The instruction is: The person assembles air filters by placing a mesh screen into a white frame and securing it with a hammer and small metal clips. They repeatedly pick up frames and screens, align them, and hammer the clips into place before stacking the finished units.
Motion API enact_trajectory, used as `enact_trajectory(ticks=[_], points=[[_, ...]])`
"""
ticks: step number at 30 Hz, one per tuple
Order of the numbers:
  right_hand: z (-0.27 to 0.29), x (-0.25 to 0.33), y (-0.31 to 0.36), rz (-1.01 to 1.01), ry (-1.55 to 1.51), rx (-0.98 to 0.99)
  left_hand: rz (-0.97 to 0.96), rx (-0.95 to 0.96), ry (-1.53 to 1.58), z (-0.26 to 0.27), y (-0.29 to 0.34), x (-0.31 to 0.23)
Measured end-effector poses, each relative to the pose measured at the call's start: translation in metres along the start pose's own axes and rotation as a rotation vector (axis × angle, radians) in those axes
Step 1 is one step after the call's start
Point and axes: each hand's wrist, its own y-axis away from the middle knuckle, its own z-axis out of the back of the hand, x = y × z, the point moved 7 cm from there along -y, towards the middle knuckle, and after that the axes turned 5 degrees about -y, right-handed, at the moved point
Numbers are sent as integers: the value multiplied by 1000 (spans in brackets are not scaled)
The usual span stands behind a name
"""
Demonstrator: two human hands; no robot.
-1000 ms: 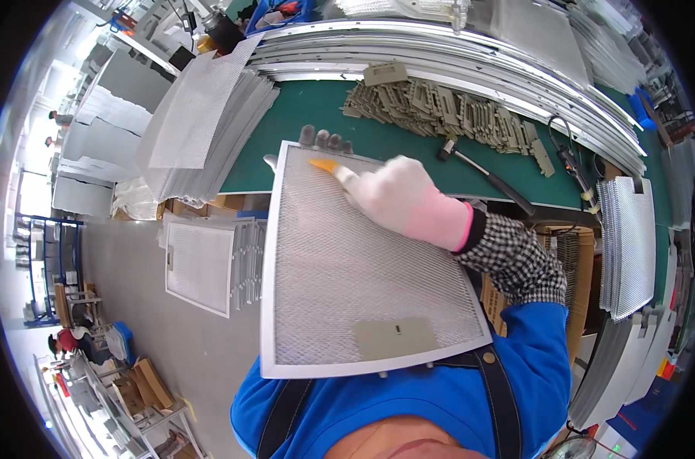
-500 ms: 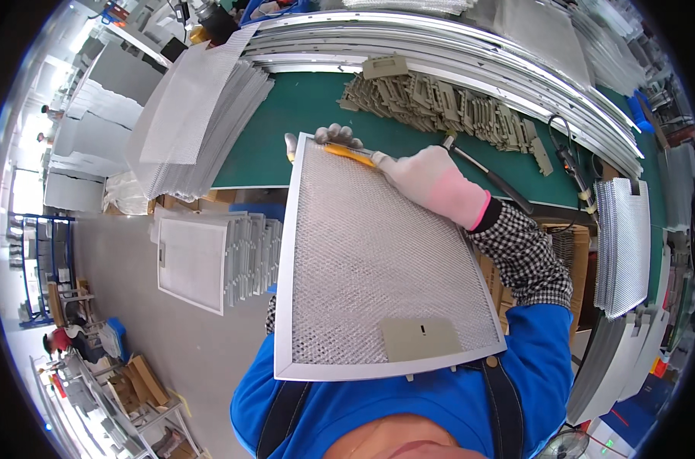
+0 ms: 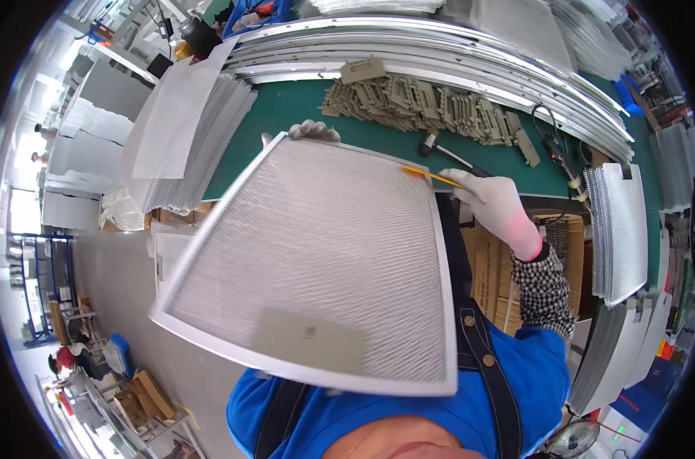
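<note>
A mesh filter panel (image 3: pixel 324 252) in a pale metal frame tilts in front of my body, slightly blurred. My left hand (image 3: pixel 313 131), in a grey-tipped glove, is closed on its far edge; most of that hand is hidden behind the panel. In my right hand (image 3: pixel 502 210), in a white and pink glove, is a thin yellow tool (image 3: pixel 432 176) whose exact kind I cannot make out. Its tip meets the frame near the far right corner. Near the panel's lower edge shows a beige plate (image 3: pixel 309 340). A hammer (image 3: pixel 455 155) lies on the bench just beyond the right hand.
Beige plastic parts (image 3: pixel 432 107) are heaped on the green bench (image 3: pixel 286 99), with long metal strips (image 3: pixel 439 53) behind them. Mesh sheets (image 3: pixel 179 138) are stacked at left, more mesh panels (image 3: pixel 619 229) at right. A corded tool (image 3: pixel 566 164) lies near the right edge.
The panel has turned, its near end swinging left. My right hand has moved right and nearer to me with the yellow tool, from the far left corner to the far right corner.
</note>
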Motion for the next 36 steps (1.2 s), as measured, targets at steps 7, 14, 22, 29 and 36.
enact_trajectory(ticks=[7, 14, 22, 29, 36], points=[[35, 0, 50, 262, -936, -303, -174, -96, 157, 56, 1, -17], [44, -115, 67, 79, 154, -351, -294, 42, 25, 78, 2, -57], [40, -69, 37, -1, 483, -347, -303, 90, -136, 64, 16, -71], [-71, -6, -21, 113, -222, -224, -264, 44, -94, 33, 26, -45], [-84, -14, -39, -237, -702, -131, -388, -58, -16, 35, 40, -34]])
